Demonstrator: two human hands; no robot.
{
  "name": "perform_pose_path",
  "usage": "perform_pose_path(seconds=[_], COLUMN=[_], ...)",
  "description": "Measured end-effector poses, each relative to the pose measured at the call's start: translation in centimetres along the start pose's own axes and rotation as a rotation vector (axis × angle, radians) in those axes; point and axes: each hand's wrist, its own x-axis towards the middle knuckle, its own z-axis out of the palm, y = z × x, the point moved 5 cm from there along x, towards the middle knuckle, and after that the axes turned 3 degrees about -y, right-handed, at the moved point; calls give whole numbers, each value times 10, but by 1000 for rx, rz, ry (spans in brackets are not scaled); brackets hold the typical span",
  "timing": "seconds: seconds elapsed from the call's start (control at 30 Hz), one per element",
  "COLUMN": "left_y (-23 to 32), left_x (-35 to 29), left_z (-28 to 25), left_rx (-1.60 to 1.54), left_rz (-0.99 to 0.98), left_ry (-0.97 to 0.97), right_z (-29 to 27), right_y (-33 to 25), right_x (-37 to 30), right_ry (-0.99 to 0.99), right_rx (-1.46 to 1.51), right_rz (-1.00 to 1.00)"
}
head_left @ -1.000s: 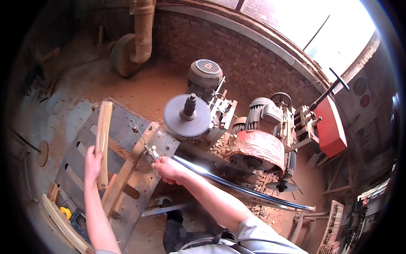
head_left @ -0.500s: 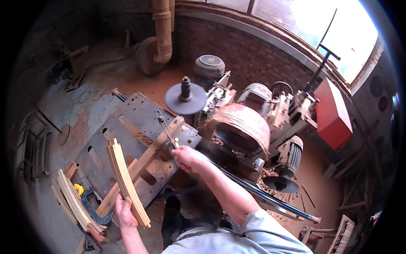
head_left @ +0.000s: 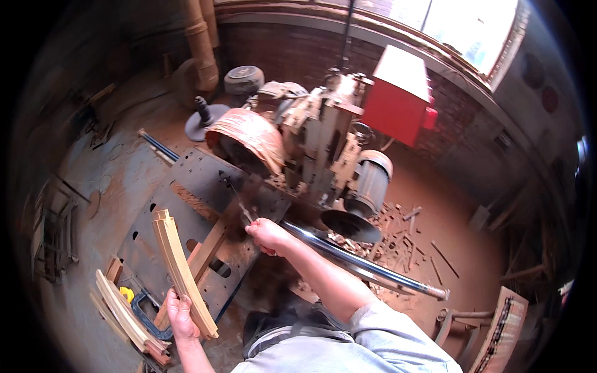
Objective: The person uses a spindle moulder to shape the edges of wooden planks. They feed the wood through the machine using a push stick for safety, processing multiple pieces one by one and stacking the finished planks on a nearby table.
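Observation:
My left hand [head_left: 182, 316] is wrapped round the lower part of a few curved wooden pieces [head_left: 179, 264], held together and tilted up. Their upper end is stepped. My right hand [head_left: 268, 236], closed, grips a slim metal lever [head_left: 244, 208] above the steel machine table [head_left: 143, 248]; motion smears the lever's far end. A straight wooden bar [head_left: 211, 245] lies across the table beneath the lever, between my two hands. More curved wooden pieces [head_left: 121, 311] rest at the table's left end, beside a blue clamp [head_left: 146, 314].
Beyond the table stand a cloth-wrapped drum guard [head_left: 249, 133], a motor [head_left: 372, 180] with a dark disc [head_left: 351, 225] below, and another horizontal disc [head_left: 208, 121]. A red box [head_left: 398, 93] hangs behind. A steel rail [head_left: 367, 261] runs right. Wood offcuts [head_left: 404, 236] litter the floor.
The table, my hands and the held pieces have shifted right along the machine, whose drum, discs and red box now sit further left in view. Both hands keep their grips.

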Motion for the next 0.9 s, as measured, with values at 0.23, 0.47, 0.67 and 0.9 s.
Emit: perform_pose_path(seconds=[0.23,0.47,0.67,0.9], left_y=[-45,-108,-141,-165], left_x=[-110,-225,-293,-338], left_z=[77,133,195,324], left_rx=[48,-64,-101,67], left_rz=[-25,-157,-176,-119], left_ry=[-22,0,-59,-259], right_z=[-70,-126,-170,-253], right_y=[61,108,157,197], right_x=[-138,-262,-353,-463], right_ry=[-49,-11,2,127], right_rx=[148,51,85,-440], right_rz=[68,124,189,172])
